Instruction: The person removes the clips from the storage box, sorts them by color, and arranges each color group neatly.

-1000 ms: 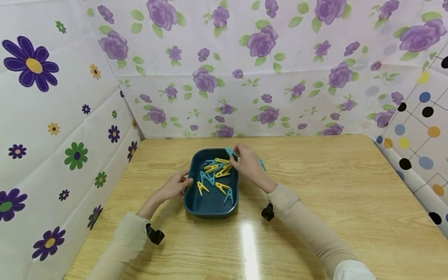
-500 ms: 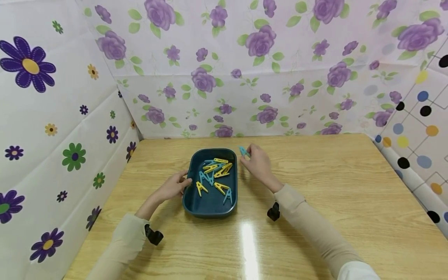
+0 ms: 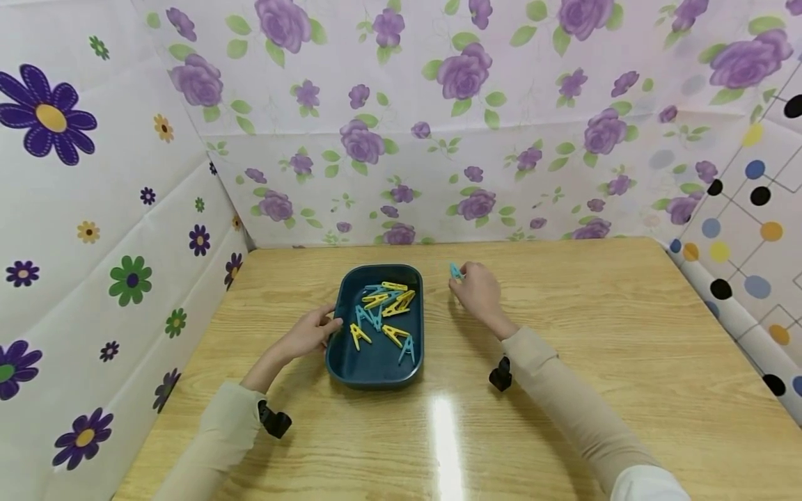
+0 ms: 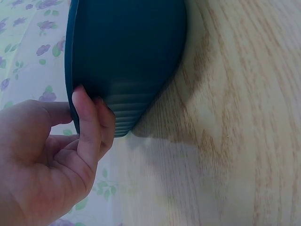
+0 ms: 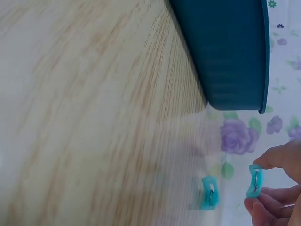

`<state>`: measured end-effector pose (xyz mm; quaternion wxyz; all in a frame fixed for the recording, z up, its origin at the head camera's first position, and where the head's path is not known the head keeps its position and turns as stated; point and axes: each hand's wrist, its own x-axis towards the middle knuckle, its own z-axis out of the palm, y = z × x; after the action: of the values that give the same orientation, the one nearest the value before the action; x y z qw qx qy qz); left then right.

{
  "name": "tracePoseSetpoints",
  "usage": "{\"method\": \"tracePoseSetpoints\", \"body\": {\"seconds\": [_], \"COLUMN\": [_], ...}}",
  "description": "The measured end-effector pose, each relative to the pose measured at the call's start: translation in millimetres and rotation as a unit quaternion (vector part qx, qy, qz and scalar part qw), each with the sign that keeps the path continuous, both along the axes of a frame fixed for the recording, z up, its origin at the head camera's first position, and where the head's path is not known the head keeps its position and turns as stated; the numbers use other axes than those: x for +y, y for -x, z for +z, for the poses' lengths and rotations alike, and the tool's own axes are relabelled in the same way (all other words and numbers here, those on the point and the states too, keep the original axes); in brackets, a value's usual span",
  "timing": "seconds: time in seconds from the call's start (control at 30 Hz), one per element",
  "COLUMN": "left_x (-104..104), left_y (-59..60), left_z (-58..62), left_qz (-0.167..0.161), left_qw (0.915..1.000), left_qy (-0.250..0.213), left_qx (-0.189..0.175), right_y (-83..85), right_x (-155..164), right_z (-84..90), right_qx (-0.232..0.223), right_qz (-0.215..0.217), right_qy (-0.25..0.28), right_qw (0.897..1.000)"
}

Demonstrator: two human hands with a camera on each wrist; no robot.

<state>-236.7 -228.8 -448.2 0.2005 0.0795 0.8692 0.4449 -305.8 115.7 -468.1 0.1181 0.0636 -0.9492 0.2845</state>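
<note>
My left hand [image 3: 309, 335] grips the left wall of a dark teal plastic bin [image 3: 376, 382], thumb over the rim, fingers against the outside. Inside the bin lie several yellow clothespins [image 3: 395, 335] and several blue ones, mostly heaped toward the far end. To the right of the bin, my right hand [image 3: 480, 292] pinches a light blue clothespin [image 5: 255, 181] between thumb and fingers, above the table. Another blue clothespin [image 5: 210, 193] lies on the table close to that hand in the right wrist view; the hand hides it in the head view.
The wooden table [image 3: 595, 334] runs back to a wall of purple-flowered cloth [image 3: 407, 139]. Daisy-patterned cloth [image 3: 125, 209] bounds the left side, dotted cloth [image 3: 745, 278] the right. A glare streak lies on the near tabletop.
My right hand has moved rightward from over the bin's far right corner to above the table, carrying the blue clothespin. My left hand has stayed on the bin.
</note>
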Motion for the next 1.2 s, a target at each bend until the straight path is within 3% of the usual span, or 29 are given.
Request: {"method": "tracePoseSetpoints", "body": {"seconds": [0.23,0.53,0.87,1.2], "left_x": [-0.1,-0.7,-0.9,-1.1], "left_y": [-1.5,0.0,-0.9,-0.1], "left_z": [1.7,-0.3,-3.0,-3.2], "left_qz": [0.001,-0.013,0.001,0.002], "left_qw": [1.0,0.9998,1.0,1.0], "left_qy": [0.0,0.003,-0.004,-0.006], "left_qx": [0.003,0.013,0.004,0.005], "right_y": [0.7,1.6,2.6,2.7], "right_x": [8.7,20.4,26.0,28.4], "right_z": [-3.2,-2.6,-4.8,-5.1], "right_qx": [-0.029,-0.076,-0.133,-0.159], "right_qz": [-0.017,-0.047,-0.069,-0.07], "right_qy": [0.016,-0.008,-0.032,-0.049], "right_qw": [0.999,0.996,0.988,0.984]}}
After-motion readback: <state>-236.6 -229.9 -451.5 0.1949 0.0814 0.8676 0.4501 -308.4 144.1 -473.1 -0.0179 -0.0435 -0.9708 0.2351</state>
